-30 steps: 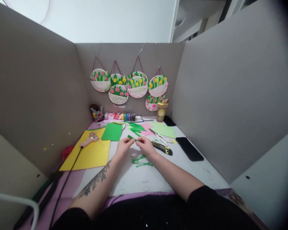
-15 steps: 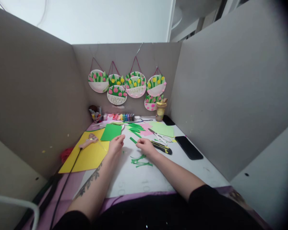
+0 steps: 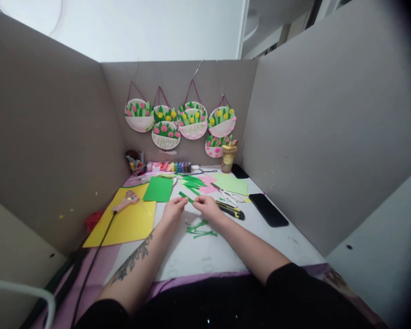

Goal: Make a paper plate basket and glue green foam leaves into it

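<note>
Pinching a green strip [image 3: 182, 194] between both hands, out over the middle of the counter [image 3: 274, 251]. Its long axis runs aslant: one end points away and leftward beyond the left hand [image 3: 173, 211], the other comes back toward the body and ends at the fingertips of the right hand [image 3: 207, 208]. Left thumb and finger closed on the strip partway along; right hand gripping the near end. Neither hand nearer in any useful sense, as both are at the strip, fingertips close together. Strip looks raised off the surface; how high, cannot tell. Surface pale, printed with faint numerals. Nearer the body than the fingertips, a loose tangle of green offcuts [image 3: 202, 230]. Just right of the right hand, a yellow-and-black cutter [image 3: 232, 210]; scissors [image 3: 230, 196] beyond it, and a dark phone [image 3: 269, 211] farther right. Directly beyond both hands, cut green pieces [image 3: 193, 183]. Beyond and left of the left hand, a green sheet [image 3: 158, 189]; farther left, a glue gun [image 3: 126, 201] on a yellow sheet [image 3: 123, 229]. Room judged ample toward the body, tighter on the right hand's outer side, beside the cutter.
</note>
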A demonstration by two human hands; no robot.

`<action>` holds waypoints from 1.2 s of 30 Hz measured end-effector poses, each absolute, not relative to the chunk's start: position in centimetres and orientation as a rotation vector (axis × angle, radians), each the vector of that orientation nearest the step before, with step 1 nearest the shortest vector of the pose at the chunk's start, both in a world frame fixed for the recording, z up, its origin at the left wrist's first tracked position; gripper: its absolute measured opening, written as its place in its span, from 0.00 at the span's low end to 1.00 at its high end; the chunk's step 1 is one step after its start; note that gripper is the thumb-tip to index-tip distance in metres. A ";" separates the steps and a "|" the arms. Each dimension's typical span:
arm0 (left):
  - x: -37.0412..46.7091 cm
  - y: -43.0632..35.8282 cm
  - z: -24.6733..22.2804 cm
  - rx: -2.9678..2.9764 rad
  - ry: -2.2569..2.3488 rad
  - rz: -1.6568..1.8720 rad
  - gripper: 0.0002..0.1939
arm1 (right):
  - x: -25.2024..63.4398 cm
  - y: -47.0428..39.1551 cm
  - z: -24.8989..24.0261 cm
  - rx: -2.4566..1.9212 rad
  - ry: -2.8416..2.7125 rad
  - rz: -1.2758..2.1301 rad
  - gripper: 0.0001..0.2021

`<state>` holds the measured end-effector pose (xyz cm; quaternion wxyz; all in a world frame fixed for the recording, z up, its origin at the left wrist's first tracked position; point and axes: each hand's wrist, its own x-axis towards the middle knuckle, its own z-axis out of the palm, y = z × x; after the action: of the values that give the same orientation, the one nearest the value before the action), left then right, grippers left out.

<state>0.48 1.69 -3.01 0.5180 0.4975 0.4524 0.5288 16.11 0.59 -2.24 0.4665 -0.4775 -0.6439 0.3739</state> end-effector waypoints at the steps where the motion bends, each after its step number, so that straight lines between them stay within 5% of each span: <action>1: 0.3 1.9 -2.9 1.166 1.079 1.293 0.21 | 16.6 0.7 -2.0 -1.190 -1.631 0.868 0.06; 7: -0.7 2.1 -1.6 0.945 1.104 1.441 0.23 | 23.7 2.4 -0.4 -1.815 -1.856 0.186 0.09; 14: -0.3 1.5 -1.1 0.805 0.970 1.416 0.23 | 30.0 3.7 -1.5 -2.391 -1.873 0.264 0.19; 27: 0.0 0.8 -0.1 0.852 0.992 1.366 0.17 | 29.9 3.7 -0.8 -2.251 -1.788 0.261 0.12; 36: -0.7 0.9 0.8 0.807 0.986 1.544 0.23 | 23.7 1.9 -1.4 -1.178 -1.494 1.169 0.12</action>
<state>-0.72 0.89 0.81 0.5395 0.3393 0.4147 0.6494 23.65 1.89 -1.43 0.4389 -0.4741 -0.6012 0.4702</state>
